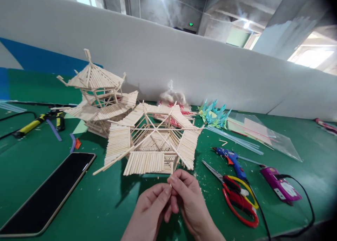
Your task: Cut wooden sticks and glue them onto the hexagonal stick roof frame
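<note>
My left hand (152,200) and my right hand (188,195) meet at the fingertips, both closed in a pinch. A short thin wooden stick (172,168) pokes up from between my fingers; its lower part is mostly hidden by them. Just beyond lies a star-shaped roof frame of wooden sticks (144,162), its panels made of sticks laid side by side. The front panel has a gap at its right end, right above my fingers. Behind it on the left stands a pavilion model (96,77) of the same sticks, with a pointed roof.
On the right lie scissors (229,195), a blue glue gun (231,160) and a purple power box (280,184) with a cable. A phone (50,195) and a yellow-black tool (30,126) are left. Folded paper (213,115) and a plastic sleeve (286,142) lie farther back, before a white partition (210,69).
</note>
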The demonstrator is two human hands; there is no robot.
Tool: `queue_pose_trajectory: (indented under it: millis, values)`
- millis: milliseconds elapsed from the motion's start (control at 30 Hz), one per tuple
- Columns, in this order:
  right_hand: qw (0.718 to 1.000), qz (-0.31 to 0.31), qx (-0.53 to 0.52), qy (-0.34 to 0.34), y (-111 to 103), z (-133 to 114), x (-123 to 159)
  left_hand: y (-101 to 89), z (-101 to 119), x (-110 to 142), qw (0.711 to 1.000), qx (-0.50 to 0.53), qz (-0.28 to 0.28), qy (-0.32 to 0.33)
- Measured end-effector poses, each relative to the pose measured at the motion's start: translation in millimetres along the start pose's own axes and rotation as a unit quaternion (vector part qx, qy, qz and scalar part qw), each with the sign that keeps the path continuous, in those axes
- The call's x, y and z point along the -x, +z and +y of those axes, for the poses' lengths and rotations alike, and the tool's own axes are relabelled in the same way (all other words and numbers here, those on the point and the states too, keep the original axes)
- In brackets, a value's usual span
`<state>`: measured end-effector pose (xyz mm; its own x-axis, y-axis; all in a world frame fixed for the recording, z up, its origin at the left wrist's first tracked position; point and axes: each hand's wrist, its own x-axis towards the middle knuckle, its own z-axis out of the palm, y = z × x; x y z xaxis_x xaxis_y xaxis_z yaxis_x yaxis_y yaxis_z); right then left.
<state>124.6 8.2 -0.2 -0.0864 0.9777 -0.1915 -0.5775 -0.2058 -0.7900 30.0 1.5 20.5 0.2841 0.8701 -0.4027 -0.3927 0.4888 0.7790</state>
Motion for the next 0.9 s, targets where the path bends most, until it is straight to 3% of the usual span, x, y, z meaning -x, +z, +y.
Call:
queue_pose_trajectory:
  millis: [133,233,433,533,900]
  values:
    - [0.998,0.001,0.056,-0.016,0,-4,1,1.3,1,-1,1.0,0.009,-0.01,-0.008]
    - [0.984,0.01,0.156,-0.081,0,-11,6,3.0,1,-1,1.0,0.012,-0.02,-0.017]
    - [0.907,0.044,0.346,-0.234,-8,-15,15,4.2,3,7,0.999,-0.022,-0.026,-0.024]
    - [0.89,0.035,0.361,-0.276,-12,-13,17,4.3,3,10,0.997,-0.071,-0.018,-0.011]
    - [0.881,0.05,0.311,-0.353,-17,-3,31,11.0,1,14,0.979,-0.202,-0.033,0.022]
